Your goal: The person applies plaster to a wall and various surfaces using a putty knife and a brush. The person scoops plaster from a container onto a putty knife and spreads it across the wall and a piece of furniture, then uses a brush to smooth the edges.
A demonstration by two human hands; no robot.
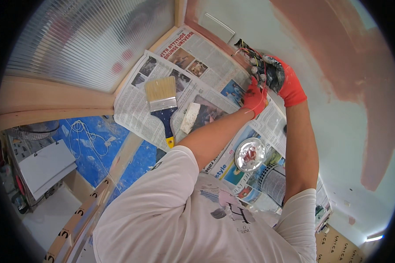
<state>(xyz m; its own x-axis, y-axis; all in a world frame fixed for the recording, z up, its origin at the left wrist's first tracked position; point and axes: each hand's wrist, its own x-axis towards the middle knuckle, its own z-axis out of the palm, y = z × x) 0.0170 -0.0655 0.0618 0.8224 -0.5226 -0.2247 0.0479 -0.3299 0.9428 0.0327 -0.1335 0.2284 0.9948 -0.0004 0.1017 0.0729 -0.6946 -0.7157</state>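
Pale wall (351, 74), pinkish patches. Newspaper (129, 98) covers surface beside it; broad paintbrush (163, 103) near newspaper's left edge. Right hand (289, 83), gloved, fingers curled in round wire bundle (247, 51). Left hand (255, 98), gloved, just below; cannot tell whether fingertips pinch. Bundle probably light, springy, insulation easily nicked; best held by coated lengths. Lies at wall beside newspaper's right edge, toward upper corner, reaching into right hand's fingers, above left hand.
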